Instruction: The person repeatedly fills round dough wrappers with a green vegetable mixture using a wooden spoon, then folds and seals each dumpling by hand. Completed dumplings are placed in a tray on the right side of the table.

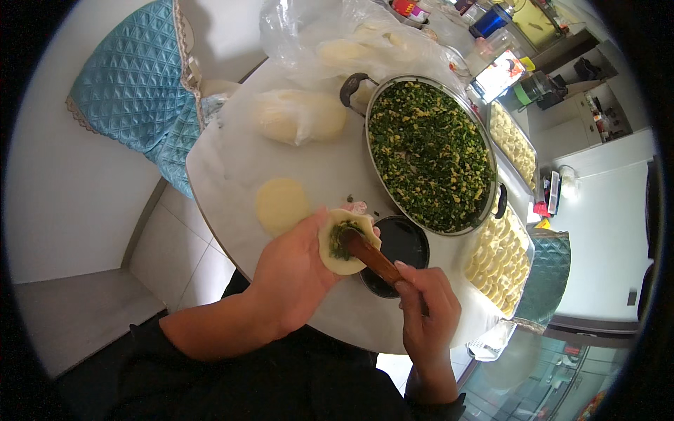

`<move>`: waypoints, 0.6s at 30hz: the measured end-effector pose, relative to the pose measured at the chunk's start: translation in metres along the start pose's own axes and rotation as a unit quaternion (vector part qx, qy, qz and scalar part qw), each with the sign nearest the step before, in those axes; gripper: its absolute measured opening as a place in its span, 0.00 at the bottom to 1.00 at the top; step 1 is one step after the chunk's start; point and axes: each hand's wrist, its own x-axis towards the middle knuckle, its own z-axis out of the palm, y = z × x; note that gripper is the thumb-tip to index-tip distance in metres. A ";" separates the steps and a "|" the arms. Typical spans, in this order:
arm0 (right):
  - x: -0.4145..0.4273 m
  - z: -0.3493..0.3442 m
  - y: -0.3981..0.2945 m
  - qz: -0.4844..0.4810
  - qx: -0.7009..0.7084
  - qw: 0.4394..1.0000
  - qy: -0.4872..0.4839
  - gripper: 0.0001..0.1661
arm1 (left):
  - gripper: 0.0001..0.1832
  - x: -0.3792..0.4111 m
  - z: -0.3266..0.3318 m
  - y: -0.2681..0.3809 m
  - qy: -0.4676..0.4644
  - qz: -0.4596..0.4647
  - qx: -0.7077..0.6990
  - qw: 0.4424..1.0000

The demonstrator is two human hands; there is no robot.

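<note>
My left hand (295, 268) cups a round dough wrapper (342, 267) with chopped green filling (338, 244) in its middle. In my right hand (429, 305) is a wooden spatula (379, 262), its broad end pressed on that filling. Another flat dough round (283, 205) lies on the table just beyond my left hand. Under the spatula and the wrapper's right side stands a dark round dish (403, 244). Beyond it, a large two-handled metal pan (496, 200) holds a chopped green and yellow mixture (429, 152).
Plastic-wrapped dough (300, 117) rests on the round table (231, 158), near a large clear plastic bag (310, 31). Two trays of dumplings (500, 260) (513, 142) stand at the right. A lit phone (497, 76) is propped behind the pan. Quilted chair covers (137, 79) flank the table.
</note>
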 end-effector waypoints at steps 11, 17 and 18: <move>0.003 0.001 0.010 0.120 0.127 0.982 -0.066 0.13 | 0.19 -0.009 0.006 0.001 0.015 0.062 0.195 0.979; -0.019 -0.020 0.036 0.051 0.029 0.995 0.079 0.14 | 0.23 -0.004 -0.004 0.034 0.030 0.006 -0.002 1.000; -0.012 -0.018 0.032 -0.006 -0.064 0.992 0.106 0.16 | 0.24 -0.004 -0.006 0.034 0.019 -0.016 0.009 1.000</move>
